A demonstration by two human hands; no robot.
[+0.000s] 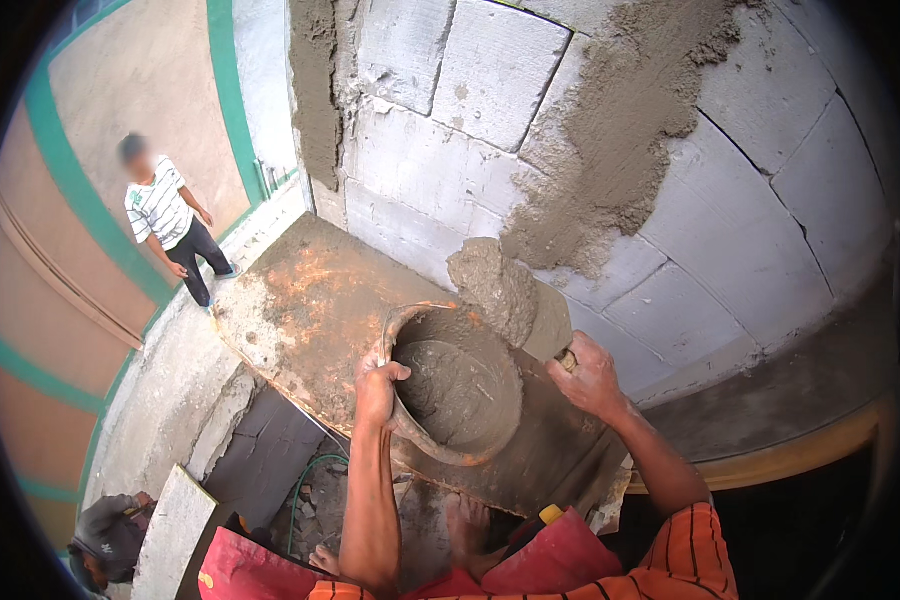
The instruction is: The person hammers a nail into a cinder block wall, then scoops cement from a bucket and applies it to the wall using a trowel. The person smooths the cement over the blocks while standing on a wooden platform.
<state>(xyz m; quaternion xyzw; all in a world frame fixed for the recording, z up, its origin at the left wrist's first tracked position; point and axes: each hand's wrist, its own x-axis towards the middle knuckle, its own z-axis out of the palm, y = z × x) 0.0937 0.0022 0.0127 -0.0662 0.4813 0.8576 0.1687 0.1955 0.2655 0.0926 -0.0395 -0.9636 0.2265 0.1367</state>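
Note:
My left hand (378, 392) is closed on the left rim of a round bucket (507, 425), its thumb over the edge. Wet grey mortar (450, 385) lies inside the bucket. In my right hand (592, 378) is the handle of a trowel (550, 325), gripped with the fingers wrapped round it. A thick lump of mortar (492, 290) sits on the trowel's blade, beyond the bucket's far right rim and close to the wall. A rough patch of mortar (625, 140) covers part of the pale block wall (510, 75).
Under the bucket is a mortar-stained board (300, 290). A person in a striped shirt (165, 215) stands at its far left end; another person (110, 540) is low at the lower left beside a pale slab (175, 535). Rubble and a green hose (298, 490) lie below the board.

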